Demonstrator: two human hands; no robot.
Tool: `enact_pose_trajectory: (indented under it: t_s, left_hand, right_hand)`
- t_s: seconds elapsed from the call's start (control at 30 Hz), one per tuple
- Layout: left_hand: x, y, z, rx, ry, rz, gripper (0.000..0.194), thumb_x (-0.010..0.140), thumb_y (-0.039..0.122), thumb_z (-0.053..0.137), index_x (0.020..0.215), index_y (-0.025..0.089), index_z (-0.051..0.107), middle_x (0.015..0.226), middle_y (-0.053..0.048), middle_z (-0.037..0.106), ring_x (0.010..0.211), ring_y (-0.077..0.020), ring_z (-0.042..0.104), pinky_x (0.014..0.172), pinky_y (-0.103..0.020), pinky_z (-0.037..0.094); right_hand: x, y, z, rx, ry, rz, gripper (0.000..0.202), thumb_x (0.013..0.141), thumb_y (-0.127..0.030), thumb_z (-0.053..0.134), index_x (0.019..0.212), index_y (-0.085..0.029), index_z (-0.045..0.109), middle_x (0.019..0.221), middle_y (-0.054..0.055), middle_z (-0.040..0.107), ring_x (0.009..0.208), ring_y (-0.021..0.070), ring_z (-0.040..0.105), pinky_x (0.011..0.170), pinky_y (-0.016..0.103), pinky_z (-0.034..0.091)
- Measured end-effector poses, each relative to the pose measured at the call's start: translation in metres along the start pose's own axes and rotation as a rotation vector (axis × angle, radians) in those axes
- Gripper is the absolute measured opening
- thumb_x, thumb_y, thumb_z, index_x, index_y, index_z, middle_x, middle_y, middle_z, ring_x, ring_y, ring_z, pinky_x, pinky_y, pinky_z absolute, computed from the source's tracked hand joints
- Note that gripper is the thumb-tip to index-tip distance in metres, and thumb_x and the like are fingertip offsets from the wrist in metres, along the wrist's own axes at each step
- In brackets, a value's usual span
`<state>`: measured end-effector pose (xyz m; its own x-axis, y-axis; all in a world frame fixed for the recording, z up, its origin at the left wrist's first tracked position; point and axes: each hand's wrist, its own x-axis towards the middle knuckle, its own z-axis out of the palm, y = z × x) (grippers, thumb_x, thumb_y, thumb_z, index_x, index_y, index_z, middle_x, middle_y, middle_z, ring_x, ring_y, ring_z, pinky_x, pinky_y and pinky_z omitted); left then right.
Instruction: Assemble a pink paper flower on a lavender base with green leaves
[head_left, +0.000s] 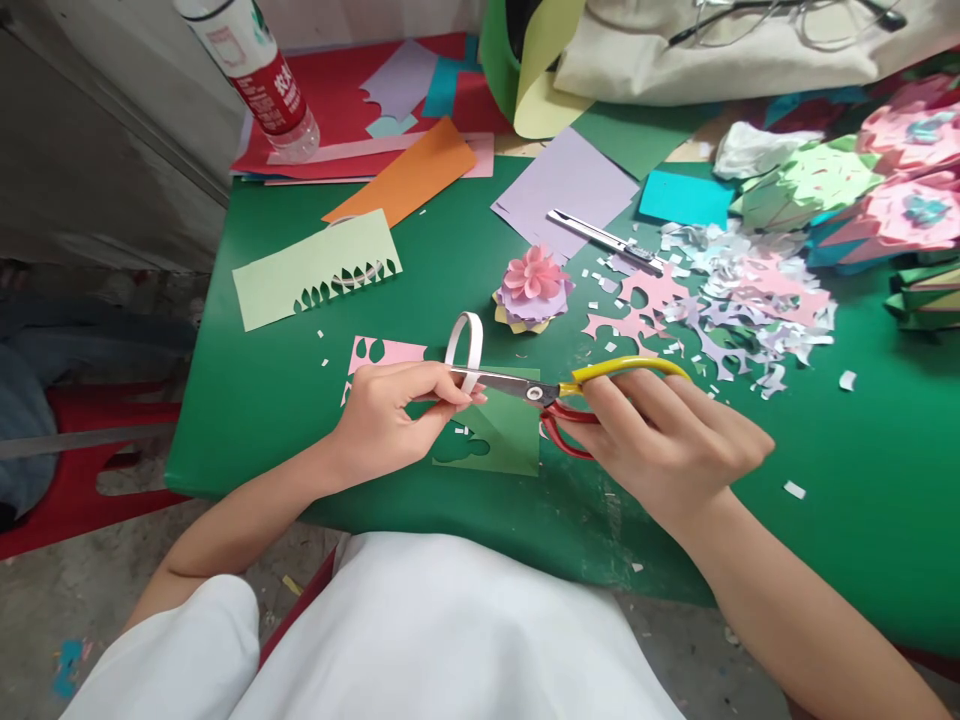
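My left hand (394,412) pinches a looped white strip (465,345), which rises above its fingertips. Scissors (534,393) with one yellow and one red handle are in my right hand (667,435), their blades reaching left to the strip at my left fingertips. Whether the blades touch the strip is hard to tell. Beneath the scissors lies a green sheet (510,445) with cut-outs, and a pink sheet (390,352) with holes sits behind my left hand. A paper flower (534,285) in pink, purple and yellow stands just beyond.
Paper scraps (750,295) and a cutter (604,240) lie at the back right, near finished paper flowers (919,210). A pale green strip (300,275), an orange sheet (420,170) and a bottle (262,85) are back left. Glasses (787,20) rest on a cloth bag (637,60).
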<state>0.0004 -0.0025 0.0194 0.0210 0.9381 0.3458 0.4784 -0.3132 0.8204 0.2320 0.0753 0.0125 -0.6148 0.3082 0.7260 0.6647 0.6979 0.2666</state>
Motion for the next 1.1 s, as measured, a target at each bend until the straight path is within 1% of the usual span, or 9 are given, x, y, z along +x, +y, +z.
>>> enact_pose_trajectory:
  t_s: [0.13, 0.27, 0.4, 0.47, 0.53, 0.6, 0.73, 0.97, 1.1]
  left_hand:
    - [0.001, 0.002, -0.003, 0.04, -0.006, 0.036, 0.014, 0.087, 0.01, 0.069, 0.075, 0.018, 0.068, 0.084, 0.0, 0.082, 0.079, -0.0168, 0.08, 0.067, -0.019, 0.065]
    - [0.002, 0.002, -0.009, 0.147, -0.023, 0.088, 0.017, 0.086, 0.005, 0.066, 0.076, 0.019, 0.067, 0.083, 0.002, 0.082, 0.076, -0.0158, 0.08, 0.062, -0.018, 0.062]
    - [0.003, -0.004, -0.017, 0.315, -0.064, 0.069, 0.015, 0.086, 0.007, 0.066, 0.077, 0.02, 0.068, 0.082, 0.003, 0.081, 0.067, -0.0132, 0.077, 0.055, -0.019, 0.056]
    - [0.004, -0.009, -0.019, 0.41, -0.07, 0.09, 0.016, 0.088, 0.009, 0.064, 0.079, 0.021, 0.068, 0.08, 0.003, 0.08, 0.066, -0.0127, 0.075, 0.054, -0.019, 0.054]
    - [0.005, -0.013, -0.019, 0.479, -0.068, 0.14, 0.018, 0.09, 0.007, 0.06, 0.081, 0.02, 0.067, 0.083, 0.002, 0.079, 0.071, -0.0133, 0.075, 0.059, -0.021, 0.055]
    - [0.006, -0.016, -0.018, 0.497, -0.09, 0.16, 0.019, 0.091, 0.005, 0.058, 0.084, 0.02, 0.068, 0.093, -0.001, 0.079, 0.081, -0.0142, 0.076, 0.068, -0.022, 0.057]
    - [0.008, -0.015, -0.016, 0.465, -0.105, 0.152, 0.018, 0.088, 0.001, 0.062, 0.084, 0.017, 0.07, 0.108, -0.007, 0.076, 0.097, -0.015, 0.074, 0.08, -0.021, 0.057]
    - [0.011, -0.007, -0.014, 0.421, 0.027, 0.225, 0.016, 0.087, 0.004, 0.067, 0.081, 0.018, 0.068, 0.094, -0.002, 0.074, 0.089, -0.0122, 0.072, 0.078, -0.021, 0.057]
    - [0.01, -0.007, -0.012, 0.367, 0.025, 0.269, 0.015, 0.086, 0.003, 0.068, 0.083, 0.017, 0.066, 0.09, -0.001, 0.074, 0.083, -0.011, 0.07, 0.077, -0.022, 0.057]
  right_hand:
    - [-0.001, -0.003, -0.001, 0.018, -0.021, 0.016, 0.041, 0.093, -0.042, 0.068, 0.063, -0.02, 0.051, 0.048, -0.005, 0.048, 0.046, 0.0087, 0.035, 0.04, 0.024, 0.017]
    - [-0.001, -0.004, -0.002, -0.014, -0.056, 0.047, 0.042, 0.092, -0.044, 0.069, 0.063, -0.019, 0.051, 0.047, -0.006, 0.051, 0.044, 0.008, 0.039, 0.038, 0.023, 0.018]
    - [-0.006, 0.016, 0.009, -0.131, -0.02, 0.224, 0.05, 0.083, -0.062, 0.072, 0.064, -0.02, 0.053, 0.05, -0.001, 0.06, 0.044, 0.0093, 0.05, 0.038, 0.023, 0.021]
    - [-0.011, 0.03, 0.015, -0.05, -0.124, 0.314, 0.049, 0.082, -0.065, 0.07, 0.068, -0.02, 0.057, 0.056, 0.002, 0.065, 0.048, 0.0105, 0.055, 0.041, 0.022, 0.026]
    - [-0.016, 0.041, 0.019, 0.111, -0.242, 0.257, 0.044, 0.084, -0.062, 0.069, 0.072, -0.02, 0.061, 0.062, 0.002, 0.069, 0.053, 0.0107, 0.058, 0.043, 0.022, 0.028]
    - [-0.019, 0.045, 0.018, 0.246, -0.369, 0.108, 0.033, 0.088, -0.053, 0.067, 0.081, -0.021, 0.065, 0.075, 0.003, 0.075, 0.065, 0.0127, 0.066, 0.048, 0.023, 0.032]
    - [-0.019, 0.04, 0.012, 0.374, -0.537, -0.075, 0.019, 0.093, -0.038, 0.062, 0.096, -0.021, 0.069, 0.094, 0.001, 0.078, 0.085, 0.016, 0.072, 0.056, 0.025, 0.04]
    - [-0.013, 0.037, 0.007, 0.479, -0.724, -0.062, 0.026, 0.099, -0.038, 0.052, 0.108, -0.02, 0.069, 0.106, 0.005, 0.076, 0.076, 0.0205, 0.071, 0.057, 0.032, 0.046]
    - [-0.009, 0.039, 0.01, 0.558, -0.638, -0.017, 0.025, 0.097, -0.042, 0.057, 0.102, -0.02, 0.067, 0.099, 0.009, 0.074, 0.089, 0.0267, 0.07, 0.073, 0.036, 0.054]
